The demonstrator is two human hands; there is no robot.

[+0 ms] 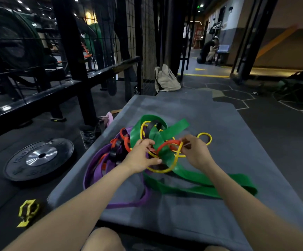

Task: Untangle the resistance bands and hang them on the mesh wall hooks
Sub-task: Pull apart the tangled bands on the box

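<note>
A tangle of resistance bands lies on a grey mat (pixel 228 124): a wide green band (pixel 192 180), a purple band (pixel 92 165), a thin yellow band (pixel 162 170), a red band (pixel 167 144) and a black band (pixel 151 126). My left hand (pixel 141 156) reaches into the middle of the tangle, fingers curled around the red band. My right hand (pixel 195 151) pinches the yellow band where it crosses the red one. The mesh wall (pixel 123 29) stands beyond the mat at the back left; its hooks cannot be made out.
A black weight plate (pixel 38 158) lies on the floor left of the mat. A yellow strap (pixel 27 211) lies near my left arm. A beige bag (pixel 166 79) leans by the mesh. A black steel rack (pixel 71 51) stands left. A person crouches far back.
</note>
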